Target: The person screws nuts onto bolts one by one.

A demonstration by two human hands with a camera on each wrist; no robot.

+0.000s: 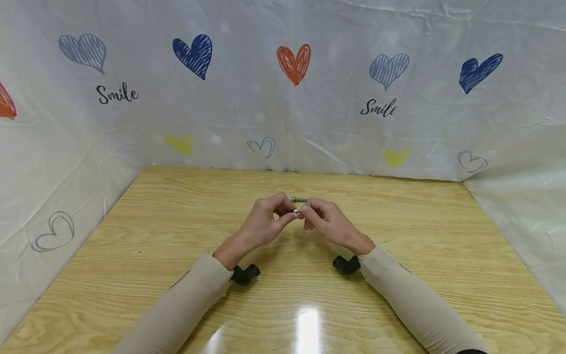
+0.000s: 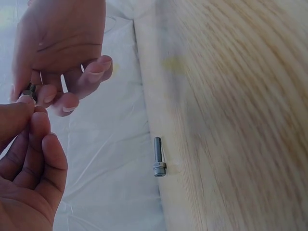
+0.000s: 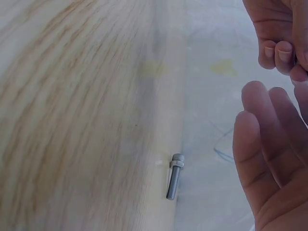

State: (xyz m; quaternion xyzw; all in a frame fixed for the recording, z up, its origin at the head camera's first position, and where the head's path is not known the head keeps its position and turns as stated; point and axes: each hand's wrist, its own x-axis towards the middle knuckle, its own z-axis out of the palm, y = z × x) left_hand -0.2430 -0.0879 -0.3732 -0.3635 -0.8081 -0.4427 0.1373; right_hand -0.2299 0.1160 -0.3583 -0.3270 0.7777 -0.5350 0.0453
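Observation:
My left hand (image 1: pixel 265 220) and right hand (image 1: pixel 329 221) meet over the middle of the table, both pinching a small metal bolt (image 1: pixel 297 211). In the left wrist view its dark threaded shank (image 2: pixel 32 87) points toward the right hand, and the wider end is at the left fingertips, partly hidden by them. The right wrist view shows my right hand's other fingers extended, while the small bolt is hidden there. A second, longer bolt (image 2: pixel 159 156) with a round head and a collar or nut close under it lies on the table just beyond both hands.
The light wooden table (image 1: pixel 155 221) has a pale cloth (image 1: pixel 336 118) with printed hearts hanging behind its far edge and at both sides. Black curved pieces (image 1: pixel 245 275) are on the undersides of both wrists, by the beige sleeves (image 1: pixel 190 295).

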